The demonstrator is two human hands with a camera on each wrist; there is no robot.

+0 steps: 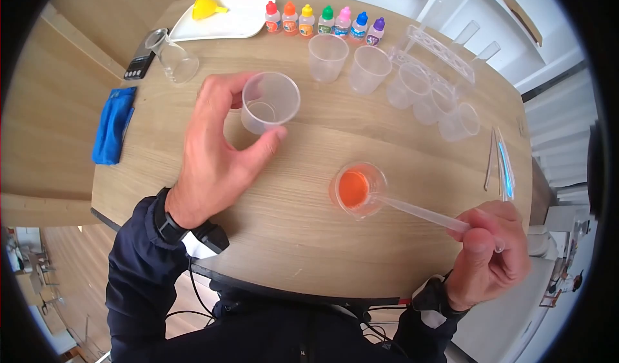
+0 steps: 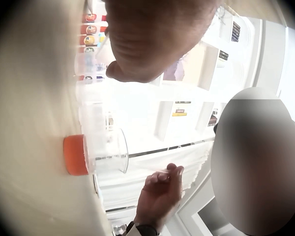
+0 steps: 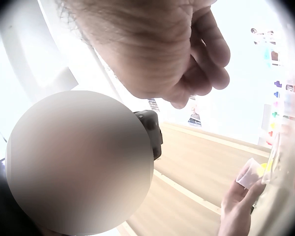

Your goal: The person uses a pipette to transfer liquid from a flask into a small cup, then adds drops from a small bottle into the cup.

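Note:
My left hand (image 1: 216, 150) grips a translucent plastic cup (image 1: 271, 102) between thumb and fingers, left of the table's middle. No liquid shows in it. My right hand (image 1: 493, 250) pinches a slim translucent plastic pipette (image 1: 422, 215) near its upper end, at the right front. The pipette slants left, its thin end reaching into a clear cup of orange liquid (image 1: 353, 189) that stands on the table. From the side, the left wrist view shows the orange liquid (image 2: 76, 155) low in its cup. In the right wrist view, the left hand (image 3: 236, 211) appears with its cup (image 3: 248, 173).
Several translucent cups (image 1: 369, 69) stand behind, before a row of coloured dropper bottles (image 1: 325, 22) and a clear tube rack (image 1: 442, 53). A white tray (image 1: 242, 24) bears a yellow funnel (image 1: 206, 7). Leftward are a glass flask (image 1: 180, 66), a scale (image 1: 138, 63) and a blue cloth (image 1: 114, 127).

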